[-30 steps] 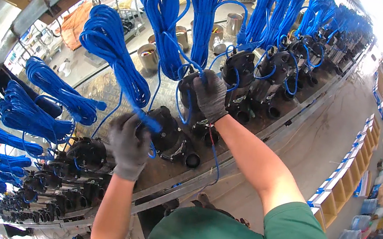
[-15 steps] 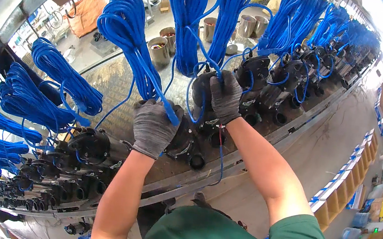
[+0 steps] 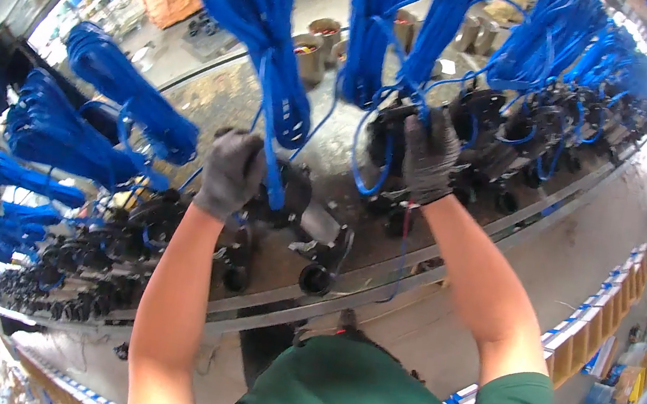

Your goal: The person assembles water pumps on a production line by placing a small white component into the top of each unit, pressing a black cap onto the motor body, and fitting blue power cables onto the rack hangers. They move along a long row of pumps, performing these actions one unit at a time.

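Note:
My left hand [image 3: 230,172], in a grey knit glove, grips a black pump body [image 3: 284,196] lifted above the metal bench. A blue cable coil [image 3: 257,36] rises from that pump and hangs over my left hand. My right hand [image 3: 429,155], also gloved, closes on another black pump [image 3: 389,133] with its own blue coil [image 3: 381,28] above it. A loose loop of blue cable [image 3: 365,171] sags between my two hands.
A long row of black pumps [image 3: 83,267] with blue coils [image 3: 59,140] runs along the bench [image 3: 413,272] from lower left to upper right. Metal cups [image 3: 311,56] stand behind. A concrete aisle and shelving with boxes [image 3: 612,325] lie to the right.
Both hands have risen and moved apart, lifting the left pump off the bench. The view has tilted closer to the coils.

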A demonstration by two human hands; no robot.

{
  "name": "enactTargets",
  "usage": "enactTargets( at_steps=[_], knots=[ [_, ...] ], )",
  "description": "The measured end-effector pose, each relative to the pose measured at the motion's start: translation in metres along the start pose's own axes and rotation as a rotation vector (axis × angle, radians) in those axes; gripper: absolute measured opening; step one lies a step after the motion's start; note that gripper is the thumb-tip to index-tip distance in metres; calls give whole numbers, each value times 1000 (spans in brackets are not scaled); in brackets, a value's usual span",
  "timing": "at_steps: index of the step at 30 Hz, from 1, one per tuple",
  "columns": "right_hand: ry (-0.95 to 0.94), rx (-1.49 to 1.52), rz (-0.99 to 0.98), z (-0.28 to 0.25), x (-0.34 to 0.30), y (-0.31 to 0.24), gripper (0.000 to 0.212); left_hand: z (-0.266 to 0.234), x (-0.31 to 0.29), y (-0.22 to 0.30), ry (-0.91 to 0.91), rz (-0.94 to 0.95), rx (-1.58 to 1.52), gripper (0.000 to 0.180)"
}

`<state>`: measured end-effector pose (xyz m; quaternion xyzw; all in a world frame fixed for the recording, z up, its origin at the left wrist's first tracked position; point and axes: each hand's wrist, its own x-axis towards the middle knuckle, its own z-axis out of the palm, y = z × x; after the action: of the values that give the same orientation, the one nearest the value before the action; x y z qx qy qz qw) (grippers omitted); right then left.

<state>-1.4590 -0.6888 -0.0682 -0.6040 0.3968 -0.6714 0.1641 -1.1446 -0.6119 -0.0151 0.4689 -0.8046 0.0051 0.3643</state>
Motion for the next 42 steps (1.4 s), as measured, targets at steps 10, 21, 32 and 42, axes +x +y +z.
enactTargets(
  at_steps=[10,21,32,42],
  knots=[
    [-7,56,7,4,-3,5,12,22,-18,-158,-159,-816,241,19],
    [-8,4,0,-6,-3,5,18,31,-17,-158,1,-826,-37,22],
    [36,-70,-1,0,-2,1,24,23,-28,-169,-27,-435,242,18],
    [8,-221,-104,6,1,3,27,8,-28,-153,154,-675,-327,22]
  ],
)
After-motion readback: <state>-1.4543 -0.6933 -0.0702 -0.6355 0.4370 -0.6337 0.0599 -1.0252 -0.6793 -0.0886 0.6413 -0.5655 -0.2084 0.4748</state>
